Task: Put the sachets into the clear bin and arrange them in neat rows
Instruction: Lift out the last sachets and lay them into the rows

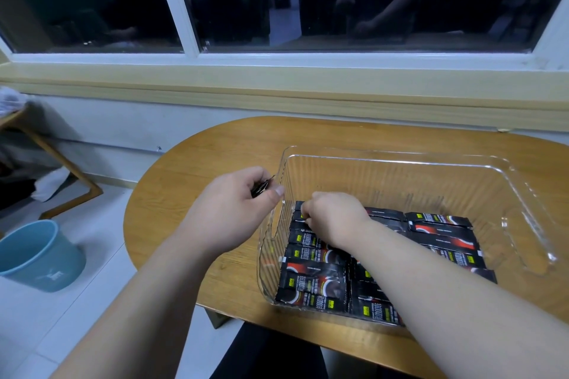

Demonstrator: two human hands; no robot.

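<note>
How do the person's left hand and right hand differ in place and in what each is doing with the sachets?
The left hand hovers outside the clear bin, over the table; the right hand reaches inside it. The left hand grips spare dark sachets; the right hand presses its fingertips onto the sachets lying in rows. Both are bare and curled.
</note>
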